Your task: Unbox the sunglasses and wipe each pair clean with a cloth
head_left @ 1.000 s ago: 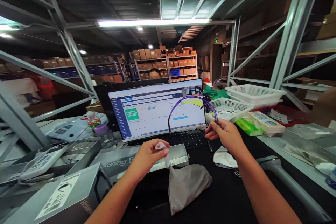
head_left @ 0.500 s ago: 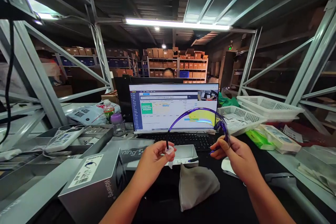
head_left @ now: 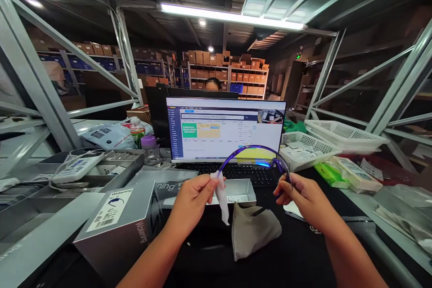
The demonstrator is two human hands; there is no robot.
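Observation:
Purple-framed glasses (head_left: pixel 251 147) with a yellow-looking lens are held up in front of the monitor. My right hand (head_left: pixel 295 191) is closed around their right side. My left hand (head_left: pixel 195 193) pinches a thin white strip (head_left: pixel 222 200) at the end of the other side; the strip hangs down from my fingers. Below lies a grey cloth pouch (head_left: pixel 254 234). A short dark bar (head_left: pixel 259 211) shows over the pouch's top; whether it belongs to the glasses I cannot tell. Behind my hands stands an open, shallow grey box (head_left: pixel 250 193).
A grey Wakening box (head_left: pixel 116 225) stands at left, beside open trays (head_left: pixel 130 168). Behind are the monitor (head_left: pixel 202 148), keyboard (head_left: pixel 259 175) and purple-lidded jar (head_left: pixel 150 148). At right are white baskets (head_left: pixel 344 137), a green pack (head_left: pixel 330 175) and a scanner (head_left: pixel 366 229). A person sits beyond the monitor.
The white strip now hangs long from my left hand; before, only a small white piece showed at the tip of the glasses. The glasses have dropped slightly, and the camera view has shifted.

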